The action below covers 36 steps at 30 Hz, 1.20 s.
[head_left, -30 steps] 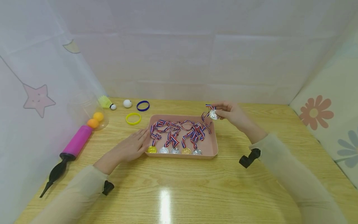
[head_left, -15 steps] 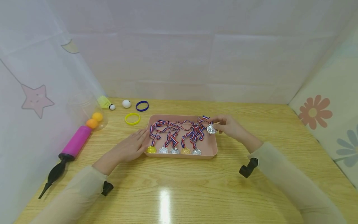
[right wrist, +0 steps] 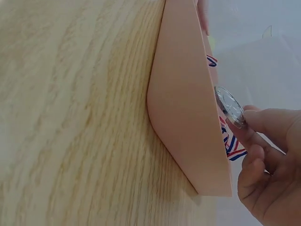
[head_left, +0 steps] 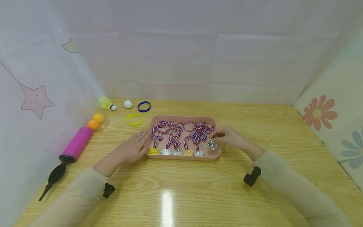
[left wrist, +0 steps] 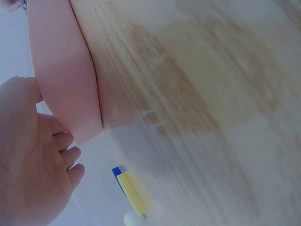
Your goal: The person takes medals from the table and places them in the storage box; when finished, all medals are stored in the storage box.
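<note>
The left hand [head_left: 133,149] lies flat, its grip relaxed and straight-fingered, against the left edge of the pink tray [head_left: 184,156] at mid tabletop. In the tray a row of medals [head_left: 176,152] lines the near edge, ribbons [head_left: 181,130] tangled behind. The right hand [head_left: 227,138] pinches a silver medal [head_left: 212,144] over the tray's right near corner. Its ribbon looks caught among the others, so a tug could drag the neighbours askew; set so near the rim, the medal might tip out.
</note>
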Available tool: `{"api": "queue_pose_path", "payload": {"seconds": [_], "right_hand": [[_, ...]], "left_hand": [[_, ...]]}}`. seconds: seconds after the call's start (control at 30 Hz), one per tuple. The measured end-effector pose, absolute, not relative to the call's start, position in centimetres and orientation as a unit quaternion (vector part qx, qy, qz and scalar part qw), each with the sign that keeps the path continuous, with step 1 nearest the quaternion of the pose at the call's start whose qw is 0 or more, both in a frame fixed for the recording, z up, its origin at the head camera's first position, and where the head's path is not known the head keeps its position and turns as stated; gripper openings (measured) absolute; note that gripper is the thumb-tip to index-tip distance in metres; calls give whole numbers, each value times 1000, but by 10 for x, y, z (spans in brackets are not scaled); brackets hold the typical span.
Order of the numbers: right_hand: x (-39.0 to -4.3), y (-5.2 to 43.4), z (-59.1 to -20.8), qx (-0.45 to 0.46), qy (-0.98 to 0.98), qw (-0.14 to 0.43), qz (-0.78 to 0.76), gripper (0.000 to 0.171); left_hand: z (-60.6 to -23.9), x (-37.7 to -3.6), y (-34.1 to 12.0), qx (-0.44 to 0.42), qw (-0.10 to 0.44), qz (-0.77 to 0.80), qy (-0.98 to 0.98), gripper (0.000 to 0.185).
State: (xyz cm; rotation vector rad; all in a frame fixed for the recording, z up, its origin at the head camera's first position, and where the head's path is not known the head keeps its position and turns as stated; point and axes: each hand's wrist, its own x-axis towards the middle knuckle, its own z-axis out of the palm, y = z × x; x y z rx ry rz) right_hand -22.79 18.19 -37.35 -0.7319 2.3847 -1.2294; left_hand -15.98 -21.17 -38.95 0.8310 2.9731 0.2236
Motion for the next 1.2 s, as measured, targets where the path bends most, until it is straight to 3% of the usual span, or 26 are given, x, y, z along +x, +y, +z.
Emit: {"api": "queue_pose_path", "payload": {"seconds": [0.4,1.2], "right_hand": [[-219,176,-389,-346,847,177,-363,9],[-216,175,-391,-355,872,165,-295,13]], "left_hand": [[-389,-160,-211,266,28,74,961,59],[-389,-160,-209,267,32,75,960,59]]}}
